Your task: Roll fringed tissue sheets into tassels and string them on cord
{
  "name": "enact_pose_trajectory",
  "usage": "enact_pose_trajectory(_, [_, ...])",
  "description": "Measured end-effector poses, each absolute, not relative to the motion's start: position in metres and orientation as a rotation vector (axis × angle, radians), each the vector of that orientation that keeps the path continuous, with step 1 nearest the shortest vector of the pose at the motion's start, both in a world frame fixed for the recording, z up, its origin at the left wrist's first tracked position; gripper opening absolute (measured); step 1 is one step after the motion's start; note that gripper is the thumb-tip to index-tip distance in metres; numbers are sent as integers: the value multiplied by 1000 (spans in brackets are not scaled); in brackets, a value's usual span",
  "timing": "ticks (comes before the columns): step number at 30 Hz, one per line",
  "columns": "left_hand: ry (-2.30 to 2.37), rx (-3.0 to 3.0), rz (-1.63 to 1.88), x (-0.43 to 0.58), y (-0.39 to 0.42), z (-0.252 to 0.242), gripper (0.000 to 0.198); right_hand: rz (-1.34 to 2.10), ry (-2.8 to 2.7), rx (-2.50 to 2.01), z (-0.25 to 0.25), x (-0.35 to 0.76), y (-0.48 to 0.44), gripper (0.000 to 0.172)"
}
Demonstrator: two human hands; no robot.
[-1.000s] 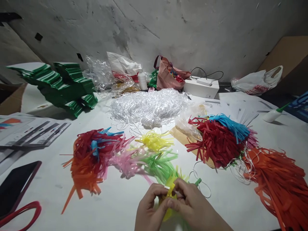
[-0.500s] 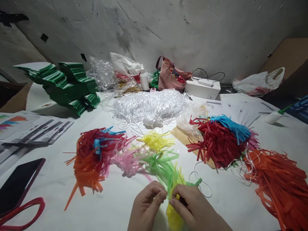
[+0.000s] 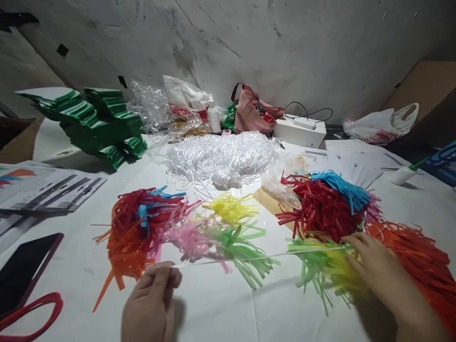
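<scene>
A thin white string (image 3: 256,257) runs nearly straight between my two hands. My left hand (image 3: 151,297) is closed in a pinch on its left end. My right hand (image 3: 374,266) grips the string's other end, thumb and fingers together. Beneath that hand hang a yellow tassel (image 3: 351,278) and a green tassel (image 3: 313,259), both somewhat blurred. Pale green strips (image 3: 245,251) lie on the table below the string, beside pink strips (image 3: 190,240) and a bunch of yellow strips (image 3: 233,208). Red and orange tassels (image 3: 130,237) lie beyond my left hand.
Dark red tassels (image 3: 324,209) and orange-red tassels (image 3: 416,266) lie on the right. A heap of white string (image 3: 224,156) is at the back. On the left are a phone (image 3: 28,270), red scissor handles (image 3: 53,320) and stacked green pieces (image 3: 96,133). A glue bottle (image 3: 402,175) lies far right.
My hands have moved from close together to far apart, left hand leftward and right hand rightward, drawing the string out. The yellow and green tassels have gone right with my right hand.
</scene>
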State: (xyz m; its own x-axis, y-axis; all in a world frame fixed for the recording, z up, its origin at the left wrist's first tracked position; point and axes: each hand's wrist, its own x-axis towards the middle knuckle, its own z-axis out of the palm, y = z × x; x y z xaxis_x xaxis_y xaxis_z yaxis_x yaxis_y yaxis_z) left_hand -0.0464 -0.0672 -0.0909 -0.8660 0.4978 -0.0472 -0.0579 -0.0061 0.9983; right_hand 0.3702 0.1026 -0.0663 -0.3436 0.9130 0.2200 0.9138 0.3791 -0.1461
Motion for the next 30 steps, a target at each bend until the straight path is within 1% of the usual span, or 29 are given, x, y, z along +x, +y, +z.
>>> enact_pose_trajectory(1, [1862,535,1877,-36,-67,-92,32,-52,-2377,-1492,-64,352,95,31])
enact_pose_trajectory(2, [1817,639,1820,-24,-67,-93,29,-17,-2382,-1326,-61,327,84,33])
enact_pose_trajectory(6, [1564,1123,1624,17,-66,-88,17,394,-2507,-646,-57,217,35,50])
enact_pose_trajectory(7, [1524,1209,1588,20,-65,-85,16,520,-2494,-563,-59,197,27,44])
enact_pose_trajectory(8, [1512,1275,1559,19,-64,-83,16,663,-2462,-535,-64,183,22,29])
enact_pose_trajectory(9, [1532,1328,1533,13,-62,-80,17,776,-2429,-524,-70,173,20,24])
enact_pose_trajectory(12, [1806,1418,1456,-24,-49,-75,18,972,-2323,-553,-91,163,24,35])
enact_pose_trajectory(15, [2193,1468,1230,-71,-22,-75,27,1012,-2241,-609,-109,164,29,37])
enact_pose_trajectory(16, [2253,1477,1155,-84,-12,-76,26,1023,-2228,-631,-112,163,29,38])
enact_pose_trajectory(18, [2297,1488,1052,-104,6,-79,15,1053,-2235,-673,-115,162,28,38])
enact_pose_trajectory(19, [2298,1488,1034,-111,12,-80,12,1065,-2249,-691,-116,162,28,38])
enact_pose_trajectory(20, [2297,1493,1024,-116,15,-80,14,1074,-2268,-707,-115,162,29,38])
enact_pose_trajectory(22, [2281,1521,1056,-120,12,-78,14,1092,-2307,-750,-112,164,32,37])
enact_pose_trajectory(25, [2267,1552,1209,-114,-13,-68,15,1167,-2259,-827,-105,167,37,39])
enact_pose_trajectory(26, [2256,1568,1298,-109,-23,-64,15,1203,-2192,-867,-102,167,38,40])
enact_pose_trajectory(29, [2103,1696,1571,-82,-50,-56,7,1344,-1878,-998,-87,162,34,41])
enact_pose_trajectory(30, [2011,1741,1627,-72,-56,-55,10,1402,-1767,-1024,-81,159,32,40])
